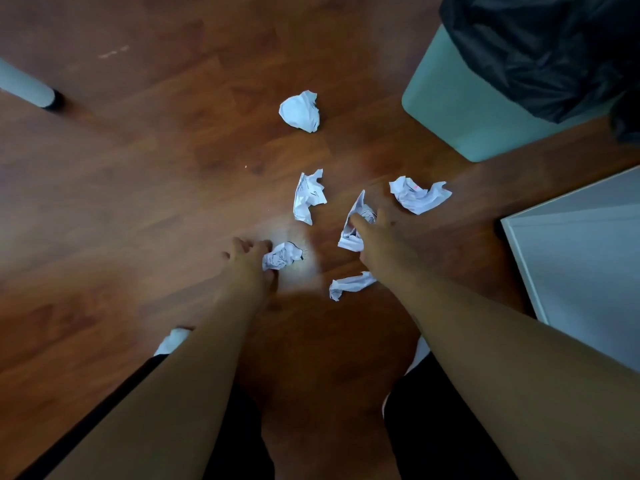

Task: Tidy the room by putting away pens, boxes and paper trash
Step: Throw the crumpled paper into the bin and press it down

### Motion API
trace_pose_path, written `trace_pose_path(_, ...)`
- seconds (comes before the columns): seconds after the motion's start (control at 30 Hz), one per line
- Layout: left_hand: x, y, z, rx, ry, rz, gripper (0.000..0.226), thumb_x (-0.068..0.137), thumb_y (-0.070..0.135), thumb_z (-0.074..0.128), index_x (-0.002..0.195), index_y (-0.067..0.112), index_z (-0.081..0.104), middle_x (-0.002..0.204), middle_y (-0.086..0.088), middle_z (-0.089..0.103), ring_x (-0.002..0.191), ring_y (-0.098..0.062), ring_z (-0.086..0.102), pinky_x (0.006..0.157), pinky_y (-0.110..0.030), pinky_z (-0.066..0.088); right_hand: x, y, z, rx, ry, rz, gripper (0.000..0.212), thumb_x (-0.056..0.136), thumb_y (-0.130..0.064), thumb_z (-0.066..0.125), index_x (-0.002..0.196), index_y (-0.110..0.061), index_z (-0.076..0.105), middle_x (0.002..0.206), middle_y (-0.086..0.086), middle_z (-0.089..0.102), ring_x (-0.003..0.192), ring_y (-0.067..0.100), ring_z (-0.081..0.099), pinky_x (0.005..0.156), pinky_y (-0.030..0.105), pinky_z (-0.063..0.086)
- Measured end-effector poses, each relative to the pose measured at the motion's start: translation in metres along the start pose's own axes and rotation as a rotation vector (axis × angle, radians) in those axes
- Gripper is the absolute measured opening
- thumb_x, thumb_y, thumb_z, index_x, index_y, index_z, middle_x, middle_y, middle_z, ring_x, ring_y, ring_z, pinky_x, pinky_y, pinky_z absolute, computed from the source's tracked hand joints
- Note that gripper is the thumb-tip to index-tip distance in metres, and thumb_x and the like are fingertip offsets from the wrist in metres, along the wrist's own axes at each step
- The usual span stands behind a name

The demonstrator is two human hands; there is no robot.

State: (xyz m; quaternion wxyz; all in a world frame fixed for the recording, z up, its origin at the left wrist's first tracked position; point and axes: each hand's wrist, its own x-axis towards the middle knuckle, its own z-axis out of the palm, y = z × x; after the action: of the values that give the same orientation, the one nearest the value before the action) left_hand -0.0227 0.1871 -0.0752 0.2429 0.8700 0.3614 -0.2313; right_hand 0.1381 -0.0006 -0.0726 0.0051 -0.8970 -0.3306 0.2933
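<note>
Paper ball being gripped by left hand, crumpled sheet by right hand; next move likely lifting both into bin.

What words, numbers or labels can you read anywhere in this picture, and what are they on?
Nothing legible anywhere.
Dark scribbles on the paper ball in the left hand: too blurred.
Ink marks on the crumpled sheet in the right hand: too blurred.
Handwriting on the middle sheet: unreadable.
No label visible on the green bin.
</note>
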Motion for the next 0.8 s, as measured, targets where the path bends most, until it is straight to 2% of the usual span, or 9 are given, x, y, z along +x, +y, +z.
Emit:
trace_pose_path(0.07,0.000,0.003,-0.005,-0.011,-0.007,0.011,0.047,0.083,0.014,0.062,0.128,0.024,0.057,0.127,-0.013,0.042,0.112,-0.041,0.044,0.091,-0.044,0.041,-0.008,0.003,-0.008,0.013,-0.010,-0.005,0.043,0.088,-0.005,0.056,0.125,-0.023,0.046,0.116,0.010,0.049,0.088,0.018,0.047,0.064,0.020,0.043)
trace_pose_path(0.13,0.000,0.006,-0.012,-0.026,0.002,0.049,0.048,0.080,0.015,0.063,0.127,0.023,0.059,0.122,-0.013,0.046,0.112,-0.038,0.047,0.095,-0.042,0.038,-0.013,0.002,-0.017,0.071,-0.018,0.015,0.050,0.086,-0.010,0.065,0.129,-0.025,0.045,0.123,0.009,0.049,0.097,0.014,0.052,0.074,0.021,0.050)
trace_pose_path(0.2,-0.005,0.010,-0.024,-0.030,0.003,0.089,0.046,0.078,0.014,0.065,0.124,0.019,0.060,0.118,-0.013,0.049,0.109,-0.038,0.050,0.095,-0.041,0.037,-0.022,-0.004,-0.038,0.120,0.030,0.041,0.046,0.089,-0.014,0.065,0.130,-0.025,0.047,0.129,0.003,0.043,0.085,0.002,0.045,0.063,0.005,0.040)
trace_pose_path(0.23,-0.008,0.014,-0.033,-0.024,0.010,0.115,0.044,0.078,0.014,0.066,0.122,0.017,0.061,0.116,-0.013,0.050,0.106,-0.038,0.051,0.094,-0.042,0.038,-0.030,-0.007,-0.050,0.157,0.057,0.057,0.043,0.092,-0.014,0.060,0.133,-0.020,0.046,0.126,0.004,0.042,0.079,0.000,0.042,0.055,0.004,0.038)
trace_pose_path(0.27,-0.012,0.018,-0.041,-0.018,0.012,0.131,0.042,0.078,0.014,0.068,0.120,0.016,0.061,0.114,-0.014,0.050,0.103,-0.039,0.052,0.091,-0.043,0.040,-0.033,-0.007,-0.060,0.169,0.082,0.082,0.043,0.090,-0.012,0.061,0.132,-0.016,0.048,0.124,0.010,0.046,0.078,0.004,0.046,0.052,0.005,0.038)
trace_pose_path(0.33,-0.021,0.030,-0.068,-0.020,0.042,0.161,0.038,0.078,0.015,0.070,0.115,0.014,0.061,0.112,-0.014,0.051,0.099,-0.039,0.052,0.086,-0.042,0.043,-0.044,-0.007,-0.086,0.178,0.145,0.060,0.050,0.074,-0.001,0.074,0.119,-0.016,0.057,0.117,0.016,0.053,0.087,0.024,0.060,0.053,0.023,0.047)
trace_pose_path(0.47,-0.036,0.059,-0.127,-0.080,0.125,0.224,0.037,0.072,0.008,0.074,0.109,0.007,0.066,0.108,-0.016,0.055,0.098,-0.038,0.055,0.079,-0.037,0.044,-0.070,-0.013,-0.140,0.182,0.145,0.121,0.039,0.084,-0.012,0.064,0.117,-0.027,0.050,0.120,0.007,0.041,0.101,0.025,0.057,0.085,0.035,0.051)
trace_pose_path(0.6,-0.047,0.099,-0.190,-0.090,0.247,0.352,0.033,0.069,0.007,0.073,0.102,0.008,0.069,0.097,-0.014,0.052,0.087,-0.038,0.056,0.073,-0.038,0.044,-0.104,-0.017,-0.210,0.167,0.260,0.097,0.044,0.080,-0.017,0.066,0.119,-0.030,0.050,0.110,0.007,0.038,0.079,0.025,0.049,0.072,0.034,0.049)
trace_pose_path(0.8,-0.076,0.195,-0.274,-0.149,0.337,0.567,0.028,0.077,0.010,0.068,0.105,0.015,0.069,0.093,-0.003,0.048,0.090,-0.028,0.056,0.076,-0.038,0.048,-0.145,0.007,-0.320,0.279,0.308,0.072,0.046,0.084,-0.016,0.062,0.126,-0.021,0.044,0.103,0.010,0.035,0.070,0.030,0.048,0.065,0.038,0.047)
